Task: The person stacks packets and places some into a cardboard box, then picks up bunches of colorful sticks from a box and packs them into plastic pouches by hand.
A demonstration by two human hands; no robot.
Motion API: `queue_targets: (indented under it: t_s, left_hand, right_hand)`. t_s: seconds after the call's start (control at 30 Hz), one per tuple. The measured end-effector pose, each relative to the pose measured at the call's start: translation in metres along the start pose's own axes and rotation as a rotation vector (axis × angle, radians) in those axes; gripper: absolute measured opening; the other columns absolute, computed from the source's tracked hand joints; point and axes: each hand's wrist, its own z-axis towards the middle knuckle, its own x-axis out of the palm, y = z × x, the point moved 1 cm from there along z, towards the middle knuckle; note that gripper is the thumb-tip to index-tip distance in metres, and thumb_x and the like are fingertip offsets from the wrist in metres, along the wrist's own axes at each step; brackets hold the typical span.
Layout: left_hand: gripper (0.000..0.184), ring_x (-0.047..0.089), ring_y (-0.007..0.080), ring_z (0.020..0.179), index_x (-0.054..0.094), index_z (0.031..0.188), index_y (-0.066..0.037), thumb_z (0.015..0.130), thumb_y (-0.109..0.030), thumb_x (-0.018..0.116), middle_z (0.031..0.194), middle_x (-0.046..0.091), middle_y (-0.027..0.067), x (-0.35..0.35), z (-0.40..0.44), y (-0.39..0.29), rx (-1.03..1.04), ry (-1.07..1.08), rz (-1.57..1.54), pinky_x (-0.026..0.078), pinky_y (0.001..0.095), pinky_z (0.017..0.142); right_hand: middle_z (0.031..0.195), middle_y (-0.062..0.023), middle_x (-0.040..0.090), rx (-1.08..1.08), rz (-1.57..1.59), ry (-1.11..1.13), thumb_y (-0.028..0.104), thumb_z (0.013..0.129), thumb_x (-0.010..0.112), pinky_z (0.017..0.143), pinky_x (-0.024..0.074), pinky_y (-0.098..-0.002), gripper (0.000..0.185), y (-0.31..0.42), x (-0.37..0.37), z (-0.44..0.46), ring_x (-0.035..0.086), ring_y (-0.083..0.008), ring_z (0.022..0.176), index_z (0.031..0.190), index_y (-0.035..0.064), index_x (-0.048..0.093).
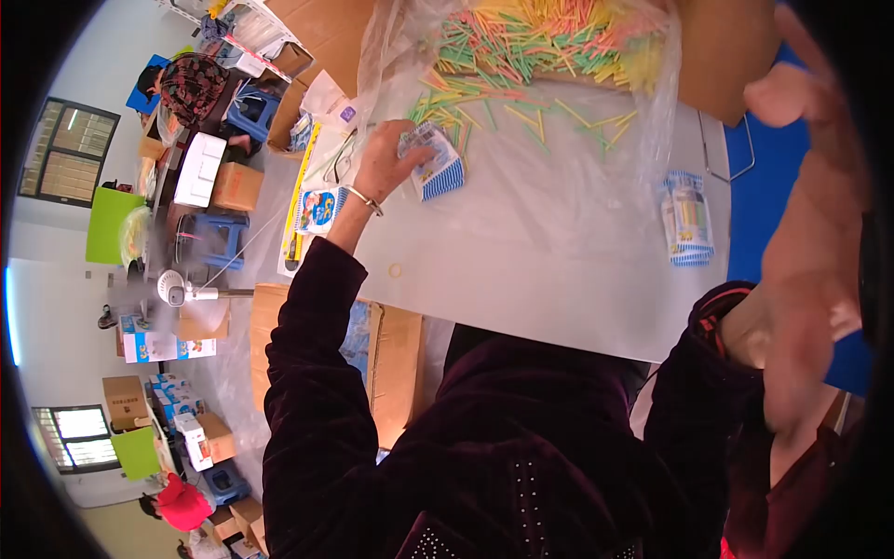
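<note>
Thumb and fingers of my left hand [384, 164] grip the upper left part of a blue-and-white striped packet [441, 175] on the grey table [521, 279]. A bracelet circles that wrist. Beyond the packet lie loose yellow, green and pink sticks [521, 56], many of them on clear plastic. Near the table's right edge is another striped packet [689, 220] with yellowish sticks showing inside. My right hand [759, 335] is at the right, beyond its dark cuff; blurred skin close to the camera overlaps there, and its fingers cannot be made out clearly.
At the table's left edge are a yellow ruler [294, 224] and a printed packet [320, 211]. An open cardboard box [396, 363] stands below the near edge. A fan [173, 288], stools and people are farther left. A maroon sleeve [803, 494] shows at lower right.
</note>
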Motion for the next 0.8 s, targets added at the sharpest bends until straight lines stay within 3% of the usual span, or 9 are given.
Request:
queue_targets:
  t_s: [0.13, 0.2, 0.27, 0.33, 0.4, 0.57, 0.7, 0.77, 0.8]
  left_hand:
    - [0.051, 0.057, 0.0287, 0.086, 0.058, 0.101, 0.0, 0.066, -0.033, 0.077, 0.094, 0.058, 0.0178, 0.005, 0.01, 0.005, 0.005, 0.062, 0.123, 0.046, 0.0359, 0.074]
    - [0.046, 0.058, 0.0274, 0.082, 0.06, 0.097, 0.0, 0.066, -0.029, 0.077, 0.09, 0.059, 0.0164, 0.008, 0.013, 0.008, 0.021, 0.066, 0.124, 0.046, 0.0342, 0.072]
    - [0.039, 0.059, 0.0266, 0.079, 0.062, 0.094, 0.0, 0.068, -0.025, 0.075, 0.088, 0.06, 0.0158, 0.005, 0.016, 0.006, -0.036, 0.101, 0.016, 0.047, 0.0327, 0.07]
    - [0.031, 0.059, 0.0258, 0.076, 0.063, 0.091, -0.001, 0.07, -0.021, 0.073, 0.086, 0.061, 0.0153, 0.003, 0.016, 0.005, -0.089, 0.139, -0.087, 0.047, 0.0311, 0.068]
    - [0.017, 0.056, 0.0261, 0.058, 0.063, 0.074, -0.003, 0.07, -0.018, 0.071, 0.069, 0.061, 0.0116, 0.008, 0.015, 0.005, -0.076, 0.011, -0.236, 0.046, 0.0353, 0.063]
    - [0.006, 0.057, 0.0279, 0.067, 0.064, 0.072, -0.008, 0.069, -0.012, 0.066, 0.073, 0.062, 0.0096, 0.021, 0.016, 0.024, 0.013, -0.059, 0.017, 0.045, 0.0369, 0.062]
    - [0.017, 0.057, 0.0266, 0.073, 0.062, 0.075, -0.006, 0.068, -0.019, 0.071, 0.077, 0.061, 0.0095, 0.012, 0.01, 0.007, 0.1, -0.066, -0.113, 0.043, 0.0362, 0.071]
    - [0.019, 0.057, 0.0273, 0.08, 0.063, 0.083, -0.003, 0.073, -0.018, 0.07, 0.086, 0.061, 0.011, 0.009, 0.005, -0.001, 0.19, -0.158, 0.115, 0.046, 0.0344, 0.072]
    - [0.02, 0.056, 0.0279, 0.084, 0.063, 0.083, -0.003, 0.073, -0.02, 0.07, 0.084, 0.06, 0.011, 0.011, 0.003, -0.001, 0.109, -0.133, 0.036, 0.044, 0.0347, 0.076]
  right_hand:
    - [0.113, -0.0184, 0.054, -0.074, -0.032, -0.001, 0.059, 0.071, 0.063, 0.083, 0.0414, -0.0379, 0.091, 0.005, 0.002, 0.02, 0.055, -0.0207, 0.087, 0.128, -0.0076, 0.038]
    - [0.108, -0.0175, 0.056, 0.052, 0.064, 0.125, 0.044, 0.073, 0.066, 0.083, 0.0412, -0.0349, 0.079, -0.009, 0.013, -0.002, 0.056, -0.0197, 0.079, 0.127, -0.0069, 0.04]
    - [0.106, -0.0094, 0.058, 0.187, 0.224, 0.151, 0.007, 0.067, 0.073, 0.076, 0.0444, -0.0289, 0.062, -0.03, 0.031, -0.025, 0.055, -0.0128, 0.072, 0.122, -0.0022, 0.048]
    - [0.104, -0.0086, 0.059, 0.405, 0.207, 0.226, 0.006, 0.076, 0.065, 0.081, 0.0429, -0.0306, 0.051, -0.042, 0.048, -0.041, 0.055, -0.0123, 0.076, 0.123, -0.0028, 0.047]
    - [0.099, -0.0061, 0.06, 0.521, 0.221, 0.268, -0.001, 0.077, 0.063, 0.078, 0.0437, -0.0269, 0.047, -0.057, 0.062, -0.054, 0.053, -0.0089, 0.073, 0.122, -0.0005, 0.048]
    - [0.095, -0.0051, 0.06, 0.616, 0.254, 0.29, 0.005, 0.082, 0.062, 0.073, 0.0448, -0.0243, 0.042, -0.087, 0.078, -0.078, 0.052, -0.0081, 0.073, 0.121, -0.0011, 0.048]
    - [0.092, -0.0039, 0.059, 0.706, 0.316, 0.255, 0.009, 0.085, 0.061, 0.068, 0.045, -0.0232, 0.037, -0.103, 0.078, -0.093, 0.051, -0.0077, 0.07, 0.118, -0.0026, 0.049]
    - [0.091, -0.0037, 0.058, 0.732, 0.334, 0.28, 0.01, 0.086, 0.06, 0.067, 0.0448, -0.0228, 0.035, -0.103, 0.081, -0.094, 0.05, -0.0079, 0.07, 0.117, -0.0029, 0.049]
    - [0.089, -0.0034, 0.058, 0.766, 0.354, 0.316, 0.011, 0.087, 0.059, 0.067, 0.0446, -0.0223, 0.033, -0.101, 0.084, -0.094, 0.05, -0.0082, 0.069, 0.115, -0.0031, 0.05]
